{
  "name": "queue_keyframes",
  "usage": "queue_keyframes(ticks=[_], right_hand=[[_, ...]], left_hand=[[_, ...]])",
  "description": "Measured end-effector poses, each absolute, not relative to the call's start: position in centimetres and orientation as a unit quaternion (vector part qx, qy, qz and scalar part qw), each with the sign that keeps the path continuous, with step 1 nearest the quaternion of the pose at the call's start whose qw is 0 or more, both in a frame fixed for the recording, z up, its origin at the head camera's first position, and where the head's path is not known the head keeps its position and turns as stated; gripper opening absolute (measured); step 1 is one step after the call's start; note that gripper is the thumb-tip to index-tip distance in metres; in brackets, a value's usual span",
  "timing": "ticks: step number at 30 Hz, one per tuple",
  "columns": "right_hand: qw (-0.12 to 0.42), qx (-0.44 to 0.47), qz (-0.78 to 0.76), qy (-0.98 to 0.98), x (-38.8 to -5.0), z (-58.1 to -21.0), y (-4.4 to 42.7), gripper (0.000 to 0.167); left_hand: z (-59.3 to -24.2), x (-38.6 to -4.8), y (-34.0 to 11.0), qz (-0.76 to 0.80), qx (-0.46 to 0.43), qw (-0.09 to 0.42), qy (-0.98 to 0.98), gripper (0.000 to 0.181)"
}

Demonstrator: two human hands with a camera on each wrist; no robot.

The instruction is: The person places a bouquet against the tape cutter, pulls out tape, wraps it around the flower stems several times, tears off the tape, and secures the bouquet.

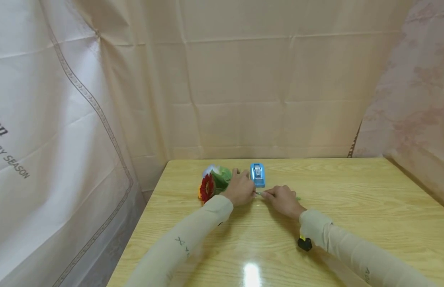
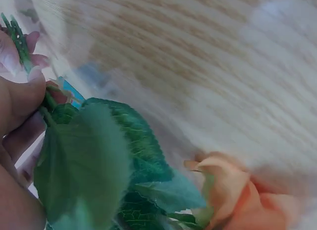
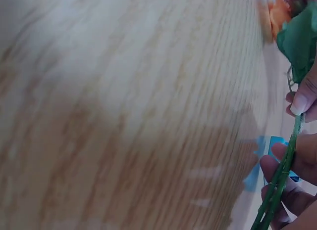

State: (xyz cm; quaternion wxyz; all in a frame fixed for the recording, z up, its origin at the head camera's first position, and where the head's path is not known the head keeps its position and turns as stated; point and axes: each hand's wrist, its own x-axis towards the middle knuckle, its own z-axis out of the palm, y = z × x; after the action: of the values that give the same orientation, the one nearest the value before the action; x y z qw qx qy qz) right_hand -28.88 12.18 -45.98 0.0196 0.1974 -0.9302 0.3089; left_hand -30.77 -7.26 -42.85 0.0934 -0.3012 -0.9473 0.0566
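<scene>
Left fingers point(image 2: 22, 101) clamped on flower stems point(image 3: 283, 175); right fingers point(image 3: 304, 153) seemingly likewise, partly cropped.

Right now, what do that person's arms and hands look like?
The left hand and right hand are bare. The left sleeve and right sleeve are long and pale cream, with dark, letter-like marks. A small black thing with yellow shows below the right cuff; I can't tell what it is.

On a wood-grain table point(image 1: 358, 191), the left hand point(image 1: 240, 189) grips some flowers point(image 1: 208, 187) and the right hand point(image 1: 283, 200) pinches their stems point(image 1: 259, 193); a blue device point(image 1: 257, 175) lies just beyond, between the hands.
</scene>
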Motion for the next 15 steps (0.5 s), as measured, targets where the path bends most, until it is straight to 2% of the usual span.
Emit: queue_keyframes(ticks=[15], right_hand=[[0.006, 0.192, 0.288, -0.938, -29.11, -45.58, 12.14, 0.026]], left_hand=[[-42.85, -30.59, -7.16, 0.077, -0.312, 0.123, -0.939, 0.018]])
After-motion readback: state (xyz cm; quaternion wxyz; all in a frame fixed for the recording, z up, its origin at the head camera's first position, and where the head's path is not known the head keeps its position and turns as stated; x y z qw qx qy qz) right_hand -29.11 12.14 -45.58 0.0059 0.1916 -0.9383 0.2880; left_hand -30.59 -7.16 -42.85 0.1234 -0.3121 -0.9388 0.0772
